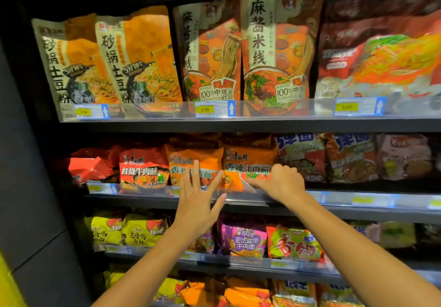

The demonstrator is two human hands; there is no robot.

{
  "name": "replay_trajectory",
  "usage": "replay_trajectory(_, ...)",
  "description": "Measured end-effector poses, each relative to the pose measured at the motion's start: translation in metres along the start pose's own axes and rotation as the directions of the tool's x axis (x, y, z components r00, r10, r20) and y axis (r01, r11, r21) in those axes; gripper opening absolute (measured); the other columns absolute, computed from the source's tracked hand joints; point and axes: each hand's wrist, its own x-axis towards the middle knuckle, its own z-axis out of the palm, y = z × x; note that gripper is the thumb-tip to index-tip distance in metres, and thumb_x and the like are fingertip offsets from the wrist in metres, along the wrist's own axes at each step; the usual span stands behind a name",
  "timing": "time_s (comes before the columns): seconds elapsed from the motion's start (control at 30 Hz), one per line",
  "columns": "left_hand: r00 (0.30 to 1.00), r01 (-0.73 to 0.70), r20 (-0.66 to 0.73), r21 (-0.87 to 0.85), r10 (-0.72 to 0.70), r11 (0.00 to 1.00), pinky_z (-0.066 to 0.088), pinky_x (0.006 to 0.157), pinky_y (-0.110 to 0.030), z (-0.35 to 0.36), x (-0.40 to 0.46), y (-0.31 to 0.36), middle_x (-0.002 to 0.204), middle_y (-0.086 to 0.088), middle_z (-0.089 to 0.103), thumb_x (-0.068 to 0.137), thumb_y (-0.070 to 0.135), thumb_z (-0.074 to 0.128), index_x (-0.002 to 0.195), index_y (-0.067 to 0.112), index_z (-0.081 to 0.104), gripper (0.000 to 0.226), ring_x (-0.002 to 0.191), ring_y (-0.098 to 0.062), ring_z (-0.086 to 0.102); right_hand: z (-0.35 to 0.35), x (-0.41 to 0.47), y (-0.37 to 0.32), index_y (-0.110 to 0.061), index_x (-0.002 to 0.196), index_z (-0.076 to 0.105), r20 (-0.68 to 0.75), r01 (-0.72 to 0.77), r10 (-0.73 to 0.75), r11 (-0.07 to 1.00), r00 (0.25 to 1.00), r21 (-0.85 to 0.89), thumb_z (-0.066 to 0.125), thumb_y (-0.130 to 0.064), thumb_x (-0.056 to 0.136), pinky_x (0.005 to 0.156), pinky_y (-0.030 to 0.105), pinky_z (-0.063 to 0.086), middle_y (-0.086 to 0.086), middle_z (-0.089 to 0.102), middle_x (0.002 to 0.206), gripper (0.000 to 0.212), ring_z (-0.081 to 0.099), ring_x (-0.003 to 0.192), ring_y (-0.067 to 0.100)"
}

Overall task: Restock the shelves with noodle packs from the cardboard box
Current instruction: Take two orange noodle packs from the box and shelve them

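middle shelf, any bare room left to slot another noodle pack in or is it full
The only slack on the middle shelf is at its far left, where a red pack lies slumped beside the dark side wall. From the red beef pack rightward, packs sit edge to edge, crowded, both hands at the orange packs.

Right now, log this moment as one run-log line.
stage: facing packs on middle shelf | left hand: open, fingers spread before orange noodle pack | right hand: gripping second orange pack | cardboard box: out of view
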Motion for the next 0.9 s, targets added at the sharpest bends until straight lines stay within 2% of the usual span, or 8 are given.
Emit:
replay_trajectory(0.13, 0.997, 0.032, 0.063, 0.030, -0.034, 0.999, -0.007, 0.120, -0.054, 0.002, 0.009, 0.007, 0.159, -0.016, -0.030, 0.092, 0.074, 0.010, 0.150, 0.057, -0.004, 0.061, 0.145, -0.038, -0.030, 0.011, -0.015, 0.010, -0.007, 0.119, 0.049, -0.241, 0.075, -0.080, 0.997, 0.967, -0.030, 0.042, -0.091, 0.070, 0.090, 0.044, 0.046, 0.013, 0.058, 0.115, 0.098, 0.053, 0.108, 0.034)
replay_trajectory(0.2, 0.994, 0.043, 0.102, 0.045, -0.048, 0.998, -0.007, 0.121, -0.055, 0.001, 0.015, 0.009, 0.160, -0.020, -0.024, 0.089, 0.077, 0.003, 0.149, 0.058, -0.006, 0.063, 0.146, -0.041, -0.027, 0.016, -0.028, 0.013, -0.015, 0.141, 0.038, -0.312, 0.201, -0.202, 0.979, 0.928, -0.038, 0.030, -0.087, 0.079, 0.098, 0.045, 0.043, 0.011, 0.050, 0.125, 0.095, 0.048, 0.114, 0.033)
replay_trajectory(0.33, 0.988, 0.042, 0.149, 0.059, -0.050, 0.997, -0.006, 0.120, -0.058, 0.001, 0.021, 0.011, 0.160, -0.025, -0.018, 0.081, 0.082, -0.006, 0.146, 0.060, -0.014, 0.069, 0.145, -0.047, -0.022, 0.019, -0.053, 0.000, -0.046, 0.154, 0.004, -0.071, 0.301, -0.305, 0.952, 0.950, -0.061, 0.012, -0.085, 0.082, 0.119, 0.058, 0.012, 0.018, 0.006, 0.163, 0.082, 0.016, 0.148, 0.038)
replay_trajectory(0.43, 0.980, 0.043, 0.191, 0.078, -0.058, 0.996, -0.003, 0.120, -0.060, -0.001, 0.023, 0.008, 0.160, -0.027, -0.017, 0.077, 0.083, -0.009, 0.143, 0.061, -0.019, 0.070, 0.145, -0.051, -0.019, 0.019, -0.059, -0.016, -0.049, 0.153, 0.008, 0.043, 0.318, -0.316, 0.947, 0.948, -0.041, 0.018, -0.085, 0.084, 0.118, 0.062, 0.003, 0.014, -0.011, 0.165, 0.079, 0.002, 0.150, 0.042)
replay_trajectory(0.6, 0.990, 0.040, 0.131, 0.078, -0.049, 0.996, 0.000, 0.120, -0.060, -0.007, 0.018, -0.002, 0.162, -0.025, -0.009, 0.083, 0.081, -0.003, 0.146, 0.055, -0.021, 0.070, 0.147, -0.047, -0.016, 0.020, -0.052, -0.027, -0.045, 0.153, 0.017, 0.167, 0.305, -0.293, 0.951, 0.941, -0.051, 0.017, -0.083, 0.084, 0.119, 0.059, 0.010, 0.008, -0.009, 0.166, 0.079, -0.005, 0.147, 0.050)
replay_trajectory(0.7, 1.000, 0.001, 0.010, 0.073, -0.002, 0.997, 0.004, 0.120, -0.058, -0.006, 0.014, -0.012, 0.165, -0.016, 0.002, 0.092, 0.075, 0.006, 0.154, 0.046, -0.006, 0.069, 0.151, -0.039, -0.011, 0.019, -0.046, -0.031, -0.046, 0.152, 0.019, 0.177, 0.307, -0.296, 0.951, 0.939, -0.036, 0.016, -0.082, 0.084, 0.118, 0.058, 0.014, 0.007, -0.004, 0.166, 0.078, -0.001, 0.147, 0.050)
replay_trajectory(0.8, 0.999, 0.008, 0.037, 0.104, -0.012, 0.995, 0.009, 0.119, -0.060, -0.001, 0.015, -0.023, 0.165, -0.012, 0.010, 0.096, 0.071, 0.012, 0.156, 0.042, 0.005, 0.067, 0.151, -0.043, 0.000, 0.021, -0.047, -0.035, -0.048, 0.152, 0.018, 0.176, 0.303, -0.290, 0.952, 0.941, -0.052, 0.013, -0.083, 0.082, 0.119, 0.058, 0.013, 0.007, -0.004, 0.166, 0.079, -0.003, 0.147, 0.049)
replay_trajectory(0.9, 0.999, 0.004, 0.050, 0.117, -0.009, 0.993, 0.013, 0.119, -0.060, -0.002, 0.021, -0.027, 0.163, -0.011, 0.021, 0.097, 0.069, 0.015, 0.154, 0.034, 0.030, 0.069, 0.149, -0.044, 0.012, 0.027, -0.050, -0.037, -0.049, 0.153, 0.017, 0.105, 0.310, -0.300, 0.946, 0.948, -0.093, 0.002, -0.086, 0.074, 0.119, 0.059, 0.008, 0.004, -0.007, 0.166, 0.088, -0.010, 0.148, 0.047)
